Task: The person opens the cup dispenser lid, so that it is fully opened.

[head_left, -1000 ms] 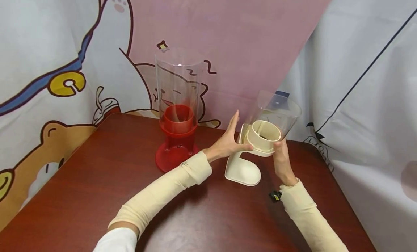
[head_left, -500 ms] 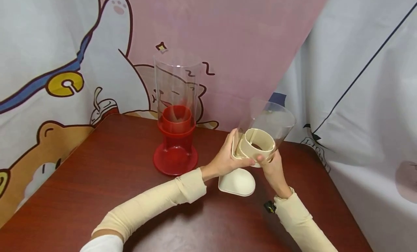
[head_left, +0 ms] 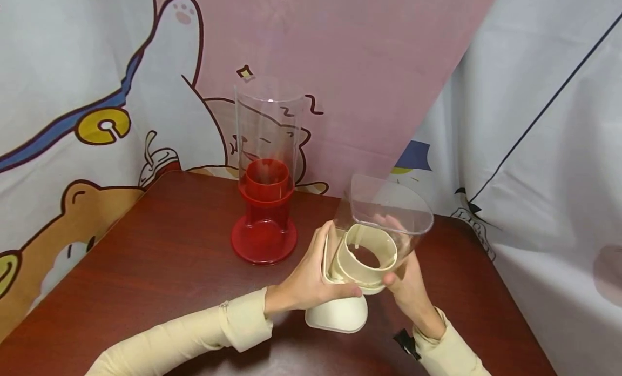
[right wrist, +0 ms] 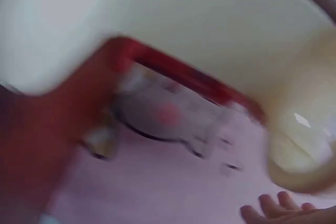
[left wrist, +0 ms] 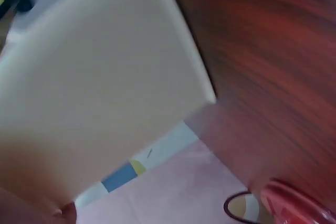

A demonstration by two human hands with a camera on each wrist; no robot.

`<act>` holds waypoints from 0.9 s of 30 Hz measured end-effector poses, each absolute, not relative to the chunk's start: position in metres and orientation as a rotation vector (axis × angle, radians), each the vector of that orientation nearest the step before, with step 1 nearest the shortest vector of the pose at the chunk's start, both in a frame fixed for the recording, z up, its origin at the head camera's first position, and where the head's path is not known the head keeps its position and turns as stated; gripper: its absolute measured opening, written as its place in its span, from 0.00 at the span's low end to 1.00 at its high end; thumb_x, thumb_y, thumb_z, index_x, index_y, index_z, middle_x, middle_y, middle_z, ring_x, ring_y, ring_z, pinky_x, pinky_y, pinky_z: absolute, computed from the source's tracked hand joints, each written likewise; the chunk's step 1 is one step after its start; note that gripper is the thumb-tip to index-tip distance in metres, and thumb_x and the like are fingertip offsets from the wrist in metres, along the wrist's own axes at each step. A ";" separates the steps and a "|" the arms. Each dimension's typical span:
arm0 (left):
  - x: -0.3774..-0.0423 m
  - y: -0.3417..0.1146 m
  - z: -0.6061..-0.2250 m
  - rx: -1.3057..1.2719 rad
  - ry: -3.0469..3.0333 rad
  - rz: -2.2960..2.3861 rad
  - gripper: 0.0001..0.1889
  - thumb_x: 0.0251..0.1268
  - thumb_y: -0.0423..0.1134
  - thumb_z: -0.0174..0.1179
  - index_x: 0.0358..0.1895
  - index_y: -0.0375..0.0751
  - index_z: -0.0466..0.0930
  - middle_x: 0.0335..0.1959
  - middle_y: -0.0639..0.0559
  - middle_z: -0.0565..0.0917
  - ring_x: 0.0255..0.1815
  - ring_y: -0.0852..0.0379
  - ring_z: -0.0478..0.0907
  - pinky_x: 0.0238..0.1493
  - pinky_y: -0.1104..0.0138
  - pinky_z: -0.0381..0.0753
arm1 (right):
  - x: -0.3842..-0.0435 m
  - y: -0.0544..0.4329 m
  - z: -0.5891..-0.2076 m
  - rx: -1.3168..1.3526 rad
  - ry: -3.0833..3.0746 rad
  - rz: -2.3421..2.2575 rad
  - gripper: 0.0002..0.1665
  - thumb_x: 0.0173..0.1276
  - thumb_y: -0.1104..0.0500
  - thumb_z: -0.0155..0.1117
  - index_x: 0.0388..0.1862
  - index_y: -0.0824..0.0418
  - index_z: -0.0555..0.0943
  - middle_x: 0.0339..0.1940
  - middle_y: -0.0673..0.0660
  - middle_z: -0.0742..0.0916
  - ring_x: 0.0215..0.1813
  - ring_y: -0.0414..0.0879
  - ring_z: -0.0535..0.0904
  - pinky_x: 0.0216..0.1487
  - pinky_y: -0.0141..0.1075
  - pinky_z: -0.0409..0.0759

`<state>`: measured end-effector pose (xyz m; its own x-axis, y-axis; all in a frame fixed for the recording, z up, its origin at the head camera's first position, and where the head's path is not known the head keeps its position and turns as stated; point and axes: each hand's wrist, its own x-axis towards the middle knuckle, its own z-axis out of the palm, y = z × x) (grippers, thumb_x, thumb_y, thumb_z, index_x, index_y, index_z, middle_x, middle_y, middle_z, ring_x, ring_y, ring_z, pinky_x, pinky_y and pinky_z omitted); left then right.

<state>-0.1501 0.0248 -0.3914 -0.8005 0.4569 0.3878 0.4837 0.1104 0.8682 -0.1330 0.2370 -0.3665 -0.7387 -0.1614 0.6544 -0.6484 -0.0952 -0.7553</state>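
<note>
A cream plastic stand with a short round collar carries a clear, wide-mouthed container on top. It is held tilted, its mouth leaning to the right, in both hands. My left hand grips its left side, thumb along the front under the collar. From the right, my right hand holds it, with the thumb at the collar's front and fingers showing behind the clear wall. The stand's rounded foot hangs below the hands. Its flat cream back panel fills much of the left wrist view.
A red stand with a clear tube stands upright on the dark wooden table, left of the hands. Behind the table hangs a printed cloth with cartoon animals. A small black piece sits at the right cuff.
Both hands have brought the cream stand nearer the body and a little left, tipping it further so its open top faces more toward the head camera. The red stand has stayed put.
</note>
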 end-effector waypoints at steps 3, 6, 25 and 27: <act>-0.150 0.020 -0.394 -1.015 -2.307 -1.729 0.72 0.42 0.45 0.86 0.86 0.35 0.42 0.77 0.38 0.64 0.79 0.46 0.65 0.81 0.45 0.66 | -0.150 0.232 -0.333 1.091 -1.586 2.007 0.62 0.64 0.33 0.76 0.85 0.61 0.60 0.81 0.61 0.75 0.80 0.51 0.74 0.79 0.38 0.73; -0.153 0.019 -0.400 -1.040 -2.229 -1.668 0.71 0.38 0.44 0.87 0.85 0.32 0.45 0.71 0.37 0.67 0.73 0.47 0.67 0.79 0.50 0.70 | -0.160 0.221 -0.310 1.173 -1.410 2.074 0.59 0.63 0.37 0.79 0.82 0.64 0.62 0.77 0.66 0.78 0.76 0.58 0.79 0.76 0.45 0.78; -0.161 0.026 -0.411 -1.184 -2.109 -1.475 0.70 0.36 0.44 0.87 0.81 0.29 0.46 0.66 0.35 0.69 0.68 0.46 0.69 0.75 0.55 0.74 | -0.147 0.208 -0.303 1.034 -1.369 1.985 0.47 0.65 0.55 0.80 0.75 0.72 0.68 0.66 0.68 0.86 0.63 0.57 0.88 0.66 0.43 0.86; -0.162 0.027 -0.410 -1.196 -2.100 -1.441 0.71 0.34 0.45 0.88 0.81 0.27 0.46 0.66 0.35 0.69 0.67 0.46 0.70 0.74 0.55 0.75 | -0.146 0.208 -0.306 1.055 -1.277 1.982 0.48 0.64 0.56 0.81 0.74 0.75 0.68 0.65 0.70 0.86 0.62 0.59 0.88 0.66 0.45 0.86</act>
